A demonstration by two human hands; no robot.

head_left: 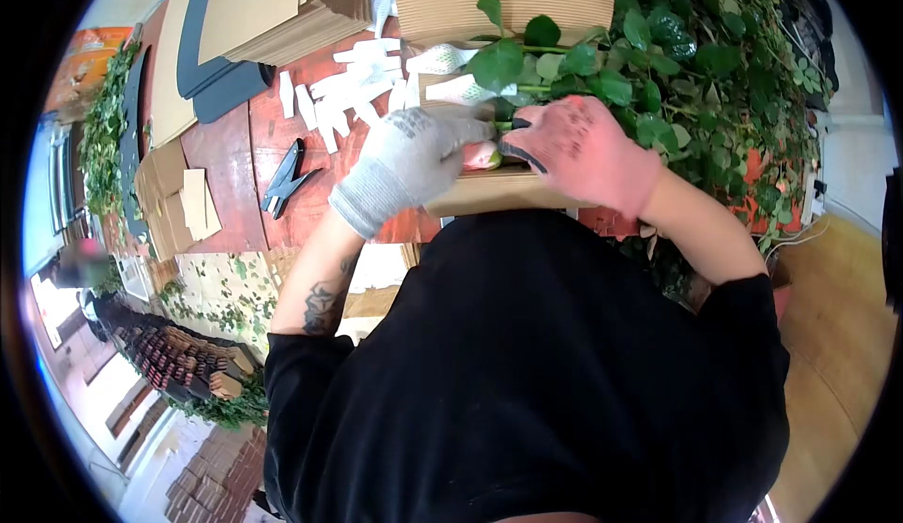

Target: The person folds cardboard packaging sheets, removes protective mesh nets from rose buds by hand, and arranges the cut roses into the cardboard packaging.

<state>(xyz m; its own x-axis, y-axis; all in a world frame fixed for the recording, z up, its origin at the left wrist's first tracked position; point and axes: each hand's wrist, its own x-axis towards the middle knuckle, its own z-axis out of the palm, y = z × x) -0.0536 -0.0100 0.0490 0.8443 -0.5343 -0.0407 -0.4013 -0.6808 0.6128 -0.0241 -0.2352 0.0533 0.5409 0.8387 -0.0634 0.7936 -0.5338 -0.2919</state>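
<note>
My left hand (pixel 409 151), in a grey knit glove, is closed with its fingers at the head end of a rose; they hide most of what they grip. My right hand (pixel 588 151), in a pink glove with dark fingertips, pinches at the green stem just beside it. Below the fingertips shows a pink rose bloom (pixel 482 156). Two roses in white foam nets, an upper netted rose (pixel 440 59) and a lower netted rose (pixel 468 90), lie beyond my hands, their leafy stems running right. Corrugated cardboard (pixel 503 10) stands behind them.
White foam net sleeves (pixel 343 90) are scattered on the red table (pixel 243 170). A black stapler (pixel 290 180) lies left of my left hand. Stacked cardboard sheets (pixel 273 10) stand at the back left. Leafy stems (pixel 696 81) heap up on the right.
</note>
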